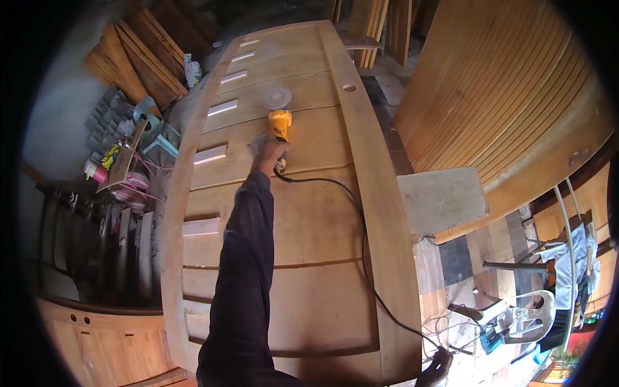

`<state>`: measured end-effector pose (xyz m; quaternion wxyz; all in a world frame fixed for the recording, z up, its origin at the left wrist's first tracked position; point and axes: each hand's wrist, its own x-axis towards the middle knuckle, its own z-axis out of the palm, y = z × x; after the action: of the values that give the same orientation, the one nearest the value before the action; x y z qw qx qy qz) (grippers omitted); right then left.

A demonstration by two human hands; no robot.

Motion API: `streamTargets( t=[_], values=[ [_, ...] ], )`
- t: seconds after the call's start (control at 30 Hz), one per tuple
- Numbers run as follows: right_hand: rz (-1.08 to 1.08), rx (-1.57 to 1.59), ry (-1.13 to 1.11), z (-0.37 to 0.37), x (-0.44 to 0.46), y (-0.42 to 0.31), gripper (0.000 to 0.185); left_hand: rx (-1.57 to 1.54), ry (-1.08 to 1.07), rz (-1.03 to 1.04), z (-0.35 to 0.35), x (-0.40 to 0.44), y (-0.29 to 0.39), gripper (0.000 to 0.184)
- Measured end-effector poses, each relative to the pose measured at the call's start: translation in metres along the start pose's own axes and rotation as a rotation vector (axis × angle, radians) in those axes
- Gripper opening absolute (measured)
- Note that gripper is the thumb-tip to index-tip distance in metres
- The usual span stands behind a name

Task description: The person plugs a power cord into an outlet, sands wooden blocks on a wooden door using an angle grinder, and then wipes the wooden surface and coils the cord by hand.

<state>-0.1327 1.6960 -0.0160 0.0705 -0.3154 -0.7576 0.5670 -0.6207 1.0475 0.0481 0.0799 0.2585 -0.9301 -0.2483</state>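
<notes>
A yellow angle grinder (280, 124) with a round pale disc (277, 99) rests over the upper middle of a large wooden door (316, 303). My left hand (269, 156), at the end of a dark sleeve, is wrapped round the grinder's rear body. Something greyish and blurred shows beside that hand. From the grinder's back a black power cord (363, 238) curves across the door to the lower right. There my right hand (438, 366) is closed on the cord, just beyond the door's edge. Pale rectangular strips (210, 154) line the door's left side.
A grooved wooden panel (496, 97) leans at the right, above a grey board (443, 201). Plastic chairs (534, 316) stand lower right and upper left (155, 126). Loose cable lies on the tiled floor. Wooden planks (138, 55) lean at the back left.
</notes>
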Motion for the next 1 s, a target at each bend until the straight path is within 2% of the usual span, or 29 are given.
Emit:
streamTargets(
  t=[0.03,0.1,0.17,0.23,0.27,0.3,0.33,0.43,0.47,0.5,0.57,0.67,0.77,0.8,0.9,0.93,0.97,1.0],
  values=[
    [-0.115,-0.326,-0.088,-0.016,0.008,0.003,0.046,0.036,0.02,-0.02,0.002,-0.009,-0.003,0.07],
    [-0.172,-0.298,-0.047,-0.031,0.023,0.029,0.046,0.072,0.071,-0.047,0.002,-0.04,-0.007,0.073],
    [-0.295,-0.452,0.012,-0.059,0.04,0.073,0.045,0.241,0.162,-0.032,-0.004,-0.077,0.002,0.066],
    [-0.45,-0.608,0.098,-0.09,0.059,0.126,0.044,0.147,0.074,-0.037,0.0,-0.097,-0.011,0.073],
    [-0.163,-0.557,0.107,-0.085,0.045,0.068,0.047,0.124,0.072,-0.012,0.003,-0.111,-0.015,0.075],
    [-0.157,-0.334,0.065,-0.108,0.052,0.092,0.051,0.104,0.068,0.013,0.001,-0.126,-0.015,0.078],
    [-0.164,-0.293,0.133,-0.128,0.055,0.113,0.049,0.089,0.07,0.012,0.0,-0.138,-0.013,0.078],
    [-0.296,-0.331,0.368,-0.141,0.046,0.102,0.043,0.003,0.117,-0.086,0.018,-0.131,-0.012,0.076],
    [-0.342,-0.332,0.412,-0.141,0.046,0.098,0.041,-0.098,0.095,-0.017,0.018,-0.128,-0.013,0.069],
    [-0.381,-0.339,0.453,-0.145,0.048,0.093,0.04,-0.143,0.037,-0.06,0.015,-0.124,-0.014,0.062],
    [-0.4,-0.311,0.452,-0.154,0.046,0.094,0.038,-0.237,-0.082,-0.141,-0.017,-0.141,0.019,0.047],
    [-0.451,-0.224,0.456,-0.161,0.043,0.101,0.034,-0.254,0.042,-0.063,-0.001,-0.133,0.009,0.034],
    [-0.487,-0.132,0.476,-0.157,0.036,0.116,0.03,-0.416,-0.052,0.003,0.018,-0.121,-0.022,0.038],
    [-0.495,-0.106,0.482,-0.156,0.031,0.123,0.029,-0.385,-0.137,-0.06,0.015,-0.123,-0.022,0.037],
    [-0.507,-0.042,0.505,-0.158,0.006,0.146,0.026,-0.341,-0.161,-0.084,0.014,-0.15,-0.014,0.037],
    [-0.265,0.176,0.509,-0.16,-0.016,0.154,0.028,-0.46,-0.144,-0.039,0.017,-0.16,-0.02,0.036],
    [-0.197,0.098,0.619,-0.136,-0.037,0.114,0.028,-0.58,-0.163,0.015,0.027,-0.169,-0.024,0.035],
    [-0.177,0.053,0.613,-0.15,-0.044,0.134,0.026,-0.639,-0.203,0.028,0.003,-0.198,0.004,0.033]
  ],
)
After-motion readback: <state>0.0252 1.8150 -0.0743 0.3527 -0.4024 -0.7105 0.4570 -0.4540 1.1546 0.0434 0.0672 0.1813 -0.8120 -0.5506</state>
